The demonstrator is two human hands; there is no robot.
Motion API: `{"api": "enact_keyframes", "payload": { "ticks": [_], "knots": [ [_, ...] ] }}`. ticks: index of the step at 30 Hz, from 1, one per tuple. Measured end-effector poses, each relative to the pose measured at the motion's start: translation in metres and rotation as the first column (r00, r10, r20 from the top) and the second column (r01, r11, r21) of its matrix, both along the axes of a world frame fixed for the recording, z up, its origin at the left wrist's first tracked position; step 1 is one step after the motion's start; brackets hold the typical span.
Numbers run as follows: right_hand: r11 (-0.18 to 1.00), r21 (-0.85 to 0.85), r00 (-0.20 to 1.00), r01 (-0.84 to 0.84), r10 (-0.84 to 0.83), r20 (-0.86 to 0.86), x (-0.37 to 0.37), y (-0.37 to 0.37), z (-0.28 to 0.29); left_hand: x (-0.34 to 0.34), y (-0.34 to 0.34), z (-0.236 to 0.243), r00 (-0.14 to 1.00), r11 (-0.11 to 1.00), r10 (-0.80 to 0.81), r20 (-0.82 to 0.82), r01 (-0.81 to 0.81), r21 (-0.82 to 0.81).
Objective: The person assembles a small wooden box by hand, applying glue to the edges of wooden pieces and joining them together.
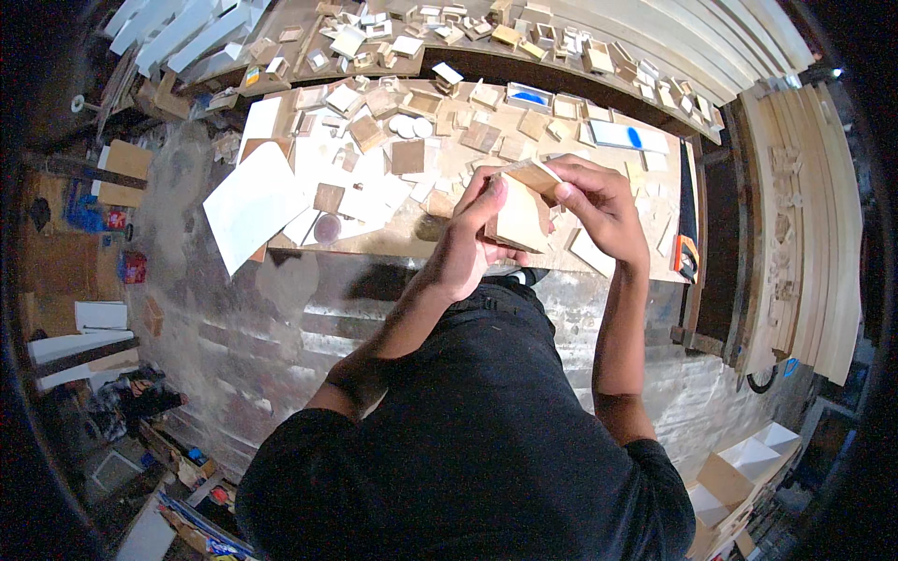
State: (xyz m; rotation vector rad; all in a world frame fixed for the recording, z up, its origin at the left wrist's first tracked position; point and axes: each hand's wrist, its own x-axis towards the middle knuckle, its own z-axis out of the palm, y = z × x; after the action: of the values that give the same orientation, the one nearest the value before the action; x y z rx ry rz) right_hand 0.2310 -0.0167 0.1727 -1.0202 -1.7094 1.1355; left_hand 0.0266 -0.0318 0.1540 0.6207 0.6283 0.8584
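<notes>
Above the near edge of the workbench [426, 234], I hold a small wooden box [517, 222] of thin pale panels. My left hand [462, 245] wraps round its left side, with the thumb along the upper edge and fingertips showing beneath. My right hand [603, 208] pinches a thin panel [533, 176] at the top right of the box. That panel stands at an angle to the box's face; whether it is fixed to the rest I cannot tell.
Wood squares and small open boxes cover the bench, with round white discs [412, 125] among them. A white sheet [245, 208] overhangs the left end. An orange-handled saw [686, 258] lies at the right edge. Long boards [814, 234] are stacked at the right.
</notes>
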Motion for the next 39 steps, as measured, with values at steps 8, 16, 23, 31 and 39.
{"api": "enact_keyframes", "payload": {
  "ticks": [8, 16, 23, 31, 39],
  "knots": [
    [1.0, -0.026, 0.999, -0.004, 0.005, 0.044, 0.003, 0.006, -0.005, 0.003, 0.006, -0.008, 0.979, 0.985, -0.095, 0.18, 0.119, -0.124],
    [0.999, -0.043, 0.997, -0.018, 0.021, 0.069, 0.009, 0.008, -0.009, 0.006, 0.008, -0.019, 0.993, 0.99, -0.08, 0.084, 0.089, -0.109],
    [0.999, -0.05, 0.996, -0.001, 0.005, 0.087, 0.011, 0.008, -0.008, 0.011, 0.009, -0.019, 1.0, 0.998, -0.01, 0.021, 0.012, -0.066],
    [1.0, 0.001, 0.998, 0.013, -0.013, 0.065, 0.011, 0.013, -0.025, 0.013, 0.011, -0.028, 0.976, 0.959, 0.093, -0.196, -0.034, 0.282],
    [0.998, 0.042, 0.994, 0.039, -0.043, 0.103, 0.006, 0.021, -0.028, 0.014, 0.02, -0.042, 0.992, 0.989, 0.037, -0.119, -0.019, 0.144]
  ]
}}
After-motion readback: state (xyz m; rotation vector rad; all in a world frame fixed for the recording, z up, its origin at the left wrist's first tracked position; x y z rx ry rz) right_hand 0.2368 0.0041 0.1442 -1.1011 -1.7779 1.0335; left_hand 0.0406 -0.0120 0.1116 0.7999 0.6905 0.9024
